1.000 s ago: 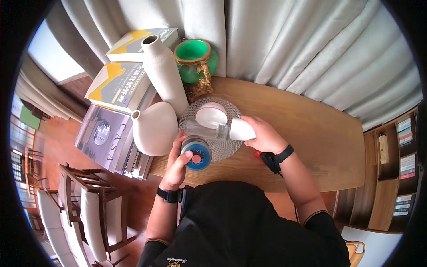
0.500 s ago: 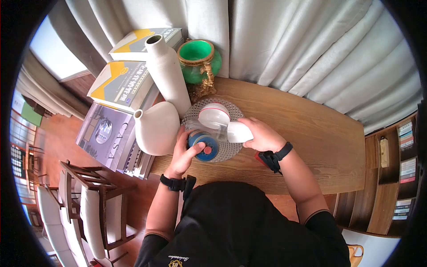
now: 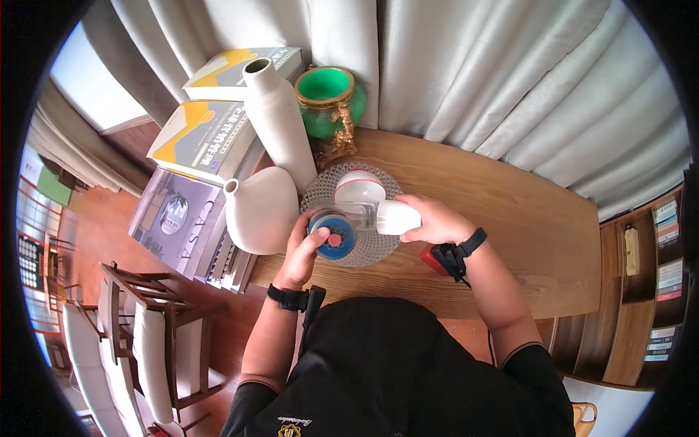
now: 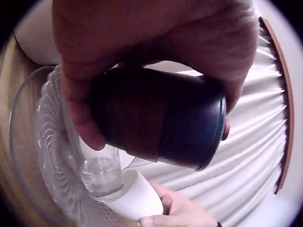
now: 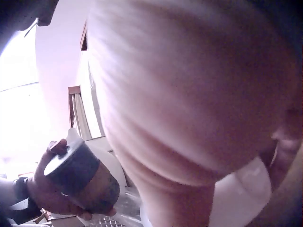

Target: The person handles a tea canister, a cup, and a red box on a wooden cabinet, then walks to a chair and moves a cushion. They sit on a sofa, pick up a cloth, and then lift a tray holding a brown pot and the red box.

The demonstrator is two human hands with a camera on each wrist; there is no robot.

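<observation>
My left hand (image 3: 295, 255) grips a short cylindrical canister (image 3: 331, 244) round its side. The canister is tilted so its blue, flower-patterned end with a pink centre faces my body. In the left wrist view its side looks dark, with a blue band. My right hand (image 3: 438, 221) holds a white cup (image 3: 397, 218) by its outer side, tipped over with the mouth towards the left. Between the two hands, a clear drinking glass (image 4: 100, 177) is over the textured glass plate (image 3: 378, 252). Behind it on the plate sits a white bowl with a red rim (image 3: 364, 189).
At the left of the wooden table (image 3: 502, 218) stand a round white vase (image 3: 263, 211), a tall white vase (image 3: 280, 120) and stacked books (image 3: 178, 218). A green pot with gold trim (image 3: 328, 116) stands behind the plate. A red object (image 3: 435, 256) shows by my right wrist.
My left hand has moved the canister forward, further over the plate. My right hand stays close to the same place, with the white cup's tilt slightly changed.
</observation>
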